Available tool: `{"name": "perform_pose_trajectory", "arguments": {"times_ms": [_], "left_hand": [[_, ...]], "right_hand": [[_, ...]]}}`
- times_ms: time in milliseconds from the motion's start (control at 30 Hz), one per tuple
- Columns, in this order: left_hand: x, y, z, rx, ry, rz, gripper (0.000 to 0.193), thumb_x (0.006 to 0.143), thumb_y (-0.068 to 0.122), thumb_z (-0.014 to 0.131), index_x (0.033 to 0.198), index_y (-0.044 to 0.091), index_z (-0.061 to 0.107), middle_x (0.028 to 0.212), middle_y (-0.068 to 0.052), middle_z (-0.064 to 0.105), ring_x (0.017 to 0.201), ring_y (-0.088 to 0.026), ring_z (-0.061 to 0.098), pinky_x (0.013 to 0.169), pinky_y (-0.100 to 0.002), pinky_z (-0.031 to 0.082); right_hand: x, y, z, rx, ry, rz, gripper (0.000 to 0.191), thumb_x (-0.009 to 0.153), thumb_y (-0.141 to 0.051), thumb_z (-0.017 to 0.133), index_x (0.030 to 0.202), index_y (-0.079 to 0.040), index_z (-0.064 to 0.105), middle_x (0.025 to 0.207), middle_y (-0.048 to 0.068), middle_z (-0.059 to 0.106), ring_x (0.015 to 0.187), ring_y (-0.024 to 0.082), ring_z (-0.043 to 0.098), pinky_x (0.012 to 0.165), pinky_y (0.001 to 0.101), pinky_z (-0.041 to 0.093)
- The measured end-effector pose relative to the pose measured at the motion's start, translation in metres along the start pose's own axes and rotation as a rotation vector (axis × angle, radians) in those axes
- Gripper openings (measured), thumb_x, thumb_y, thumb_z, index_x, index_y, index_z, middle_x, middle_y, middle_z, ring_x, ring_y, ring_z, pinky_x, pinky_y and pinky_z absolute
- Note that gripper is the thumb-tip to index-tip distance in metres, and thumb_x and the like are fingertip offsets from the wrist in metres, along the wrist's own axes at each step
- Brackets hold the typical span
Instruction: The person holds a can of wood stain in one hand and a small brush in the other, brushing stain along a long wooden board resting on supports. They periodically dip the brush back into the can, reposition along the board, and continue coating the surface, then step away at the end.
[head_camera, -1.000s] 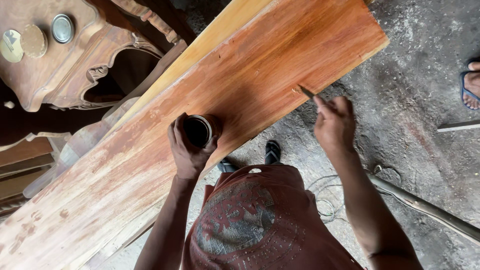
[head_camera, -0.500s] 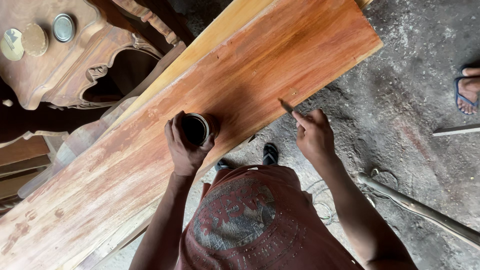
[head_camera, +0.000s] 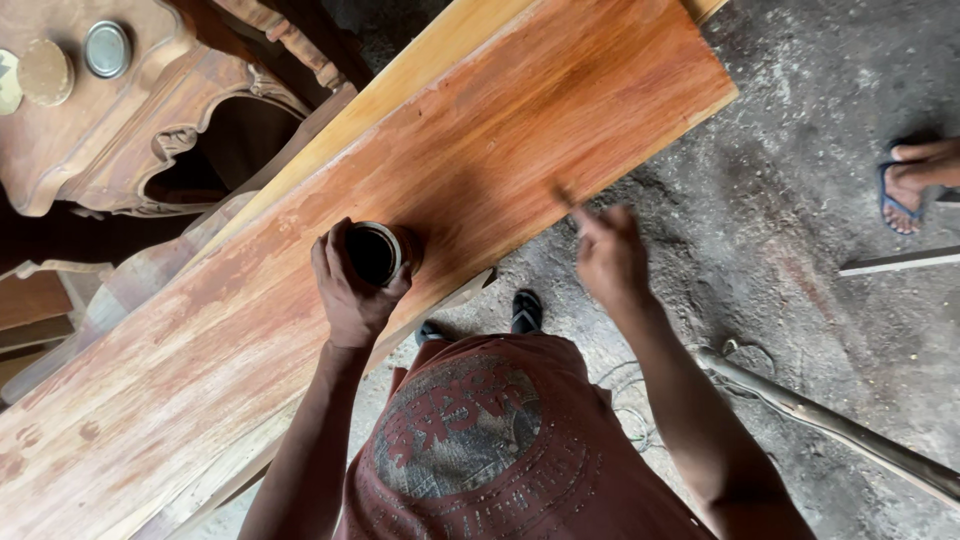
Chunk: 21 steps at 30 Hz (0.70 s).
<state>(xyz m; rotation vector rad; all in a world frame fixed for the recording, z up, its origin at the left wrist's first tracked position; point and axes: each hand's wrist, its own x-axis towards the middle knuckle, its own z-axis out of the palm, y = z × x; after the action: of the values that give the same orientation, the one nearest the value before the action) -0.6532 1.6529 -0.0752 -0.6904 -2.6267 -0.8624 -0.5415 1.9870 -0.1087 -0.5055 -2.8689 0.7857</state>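
A long reddish-brown stained wooden board (head_camera: 480, 150) lies slanted in front of me. My left hand (head_camera: 350, 290) grips a small round can (head_camera: 375, 252) of dark stain that rests on the board near its front edge. My right hand (head_camera: 610, 255) is blurred; it pinches a small brush (head_camera: 563, 195) whose tip touches the board close to that same edge, right of the can.
A carved wooden furniture piece (head_camera: 110, 130) with round lids on top stands at the upper left. Another person's sandalled foot (head_camera: 915, 185) shows at the right edge. A bent pipe (head_camera: 830, 425) and loose wire lie on the grey concrete floor (head_camera: 800, 130).
My right hand with the brush has swept left along the board's front edge, toward the can. The left hand holds the can in the same spot.
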Motion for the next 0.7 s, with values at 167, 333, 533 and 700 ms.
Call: {"name": "perform_pose_trajectory", "arguments": {"times_ms": [167, 333, 533, 700], "left_hand": [[0.002, 0.004, -0.003, -0.031, 0.006, -0.005, 0.096, 0.079, 0.040, 0.087, 0.150, -0.002, 0.039, 0.129, -0.024, 0.052, 0.118, -0.042, 0.052, 0.103, -0.054, 0.048], [0.002, 0.005, -0.006, 0.032, 0.025, 0.050, 0.104, 0.081, 0.042, 0.085, 0.156, -0.003, 0.029, 0.126, -0.026, 0.051, 0.110, -0.042, 0.050, 0.100, -0.054, 0.046], [-0.001, 0.002, -0.001, 0.030, 0.020, 0.018, 0.104, 0.086, 0.053, 0.080, 0.158, -0.001, 0.027, 0.118, -0.023, 0.050, 0.109, -0.037, 0.053, 0.096, -0.052, 0.048], [-0.002, 0.000, 0.001, 0.011, 0.011, 0.002, 0.103, 0.089, 0.056, 0.078, 0.160, 0.001, 0.027, 0.120, -0.021, 0.052, 0.111, -0.035, 0.054, 0.096, -0.052, 0.050]], "right_hand": [[0.004, 0.016, -0.011, 0.064, -0.027, 0.204, 0.034, 0.100, -0.003, 0.063, 0.131, -0.016, 0.068, 0.106, 0.013, 0.059, 0.074, 0.015, 0.058, 0.048, 0.0218, 0.052], [0.003, 0.021, -0.016, 0.117, -0.236, 0.108, 0.031, 0.097, -0.006, 0.065, 0.127, -0.014, 0.069, 0.107, 0.011, 0.061, 0.073, 0.019, 0.059, 0.054, 0.0279, 0.053], [0.032, 0.070, -0.037, 0.375, 0.053, 0.579, 0.022, 0.101, -0.010, 0.059, 0.119, -0.008, 0.071, 0.116, 0.009, 0.056, 0.092, 0.016, 0.061, 0.071, 0.0228, 0.059], [0.050, 0.077, -0.038, 0.766, 0.294, 0.646, 0.016, 0.105, -0.012, 0.062, 0.120, -0.008, 0.065, 0.112, 0.015, 0.062, 0.095, 0.019, 0.061, 0.074, 0.0266, 0.055]]}}
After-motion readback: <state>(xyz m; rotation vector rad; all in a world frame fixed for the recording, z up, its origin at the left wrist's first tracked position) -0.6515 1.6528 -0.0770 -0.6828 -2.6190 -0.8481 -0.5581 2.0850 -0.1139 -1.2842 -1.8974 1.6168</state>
